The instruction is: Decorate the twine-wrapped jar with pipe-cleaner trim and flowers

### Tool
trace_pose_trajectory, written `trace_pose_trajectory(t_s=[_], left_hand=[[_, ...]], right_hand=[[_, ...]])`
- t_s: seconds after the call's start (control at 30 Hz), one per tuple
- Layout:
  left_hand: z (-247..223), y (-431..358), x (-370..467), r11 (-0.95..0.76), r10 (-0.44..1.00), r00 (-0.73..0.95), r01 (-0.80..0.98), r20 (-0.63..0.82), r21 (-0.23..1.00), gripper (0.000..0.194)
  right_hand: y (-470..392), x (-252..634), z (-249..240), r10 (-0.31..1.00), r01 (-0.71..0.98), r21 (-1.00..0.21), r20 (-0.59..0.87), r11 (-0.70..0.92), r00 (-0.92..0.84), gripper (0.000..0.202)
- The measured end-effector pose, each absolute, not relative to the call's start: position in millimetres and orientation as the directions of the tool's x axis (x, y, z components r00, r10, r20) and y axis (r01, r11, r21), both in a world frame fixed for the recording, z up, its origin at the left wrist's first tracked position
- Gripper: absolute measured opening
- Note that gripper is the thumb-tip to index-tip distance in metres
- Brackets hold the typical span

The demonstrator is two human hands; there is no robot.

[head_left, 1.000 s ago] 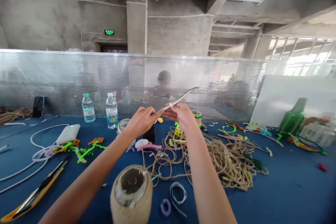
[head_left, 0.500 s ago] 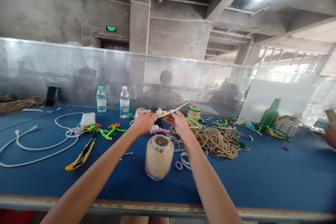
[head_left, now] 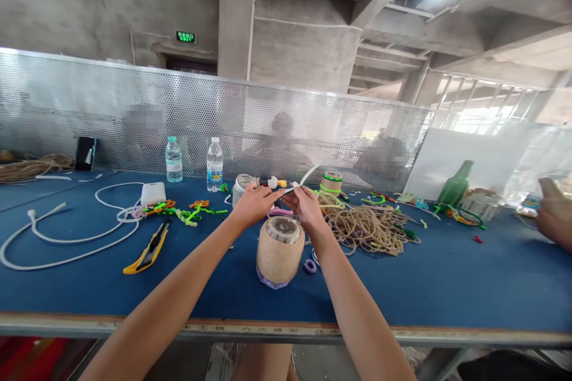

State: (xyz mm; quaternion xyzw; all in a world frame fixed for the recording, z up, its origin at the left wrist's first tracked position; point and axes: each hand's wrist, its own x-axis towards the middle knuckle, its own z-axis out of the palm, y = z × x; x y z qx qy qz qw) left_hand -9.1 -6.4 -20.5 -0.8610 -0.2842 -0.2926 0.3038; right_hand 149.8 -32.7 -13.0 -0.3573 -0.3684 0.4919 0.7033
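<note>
Between my two hands a thin white strip (head_left: 309, 175) is stretched, its free end curving up to the right. My left hand (head_left: 257, 205) pinches one part of it, and my right hand (head_left: 305, 202) grips it a little further right. Just below my hands stands a jar wrapped in tan cord (head_left: 279, 253), upside down, with a purple rim at the bottom. A purple ring (head_left: 310, 266) lies to the right of that jar. Behind my left hand is a clear glass jar (head_left: 243, 183).
A heap of tan cord (head_left: 370, 223) lies right of my hands, a yellow cutter (head_left: 147, 253) to the left. Two water bottles (head_left: 174, 161) stand before the perforated metal screen (head_left: 196, 107). A green bottle (head_left: 456, 184) and another person's hand (head_left: 554, 217) are at the right.
The view has tilted and shifted slightly. The strip's free end now stands more steeply and looks shorter. My hands remain close together on it.
</note>
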Motion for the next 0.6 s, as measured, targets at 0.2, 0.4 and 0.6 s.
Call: trace_pose_trajectory(t_s=[0.2, 0.4, 0.6], left_hand=[[-28, -3, -17, -0.644, 0.244, 0.675, 0.649, 0.696, -0.405, 0.034], [-33, 2, -27, -0.624, 0.175, 0.704, 0.62, 0.688, -0.476, 0.031], [-38, 7, -30, -0.619, 0.16, 0.745, 0.587, 0.648, -0.522, 0.03]], right_hand=[[-39, 142, -21, 0.985, -0.431, -0.887, 0.128, 0.166, 0.116, 0.007], [-38, 138, -25, 0.99, -0.361, -0.924, 0.09, 0.124, 0.109, 0.013], [-41, 138, -26, 0.986, -0.33, -0.936, 0.077, 0.122, 0.146, 0.016]])
